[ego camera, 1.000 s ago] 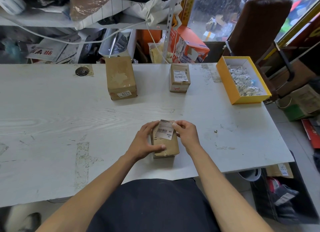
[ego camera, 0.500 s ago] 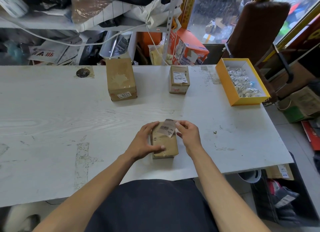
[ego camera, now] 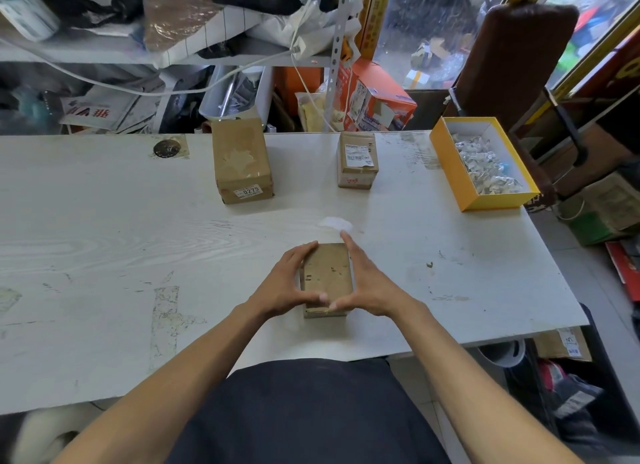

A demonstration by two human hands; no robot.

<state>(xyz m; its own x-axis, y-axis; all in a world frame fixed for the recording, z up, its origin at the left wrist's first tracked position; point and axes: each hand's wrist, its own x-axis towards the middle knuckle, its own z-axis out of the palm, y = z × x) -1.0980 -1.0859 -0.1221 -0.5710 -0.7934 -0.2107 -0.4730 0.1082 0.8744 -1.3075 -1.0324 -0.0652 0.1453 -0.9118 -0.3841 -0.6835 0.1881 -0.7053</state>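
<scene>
Left hand (ego camera: pixel 287 283): clamped on the small box's 9 o'clock side, fingers bent round its far corner and thumb on the near top edge. I judge this pins it flat against sliding.
Small box (ego camera: pixel 327 276): flat on the white table (ego camera: pixel 104 238) directly before me, long axis toward 12 o'clock, top face bare brown.
White scrap (ego camera: pixel 334 223): blurred, just beyond the box at 12 o'clock. Apparently the peeled label, though I cannot tell whether it is lying flat or in the air.
Right hand (ego camera: pixel 367 287): fingers straight along the box's 3 o'clock side, thumb tip meeting my left thumb at the near edge. It braces the box and grips nothing.
Yellow box (ego camera: pixel 464 186): at 2 o'clock, well apart, holding crumpled white scraps, probably where peeled labels go.
Change, label: half a second ago my right fingers were pinching it, half lifted off the top. It is now off.
Change, right hand: it has let go of the label and flattened against the box.
Change, left hand: grip as before.
</scene>
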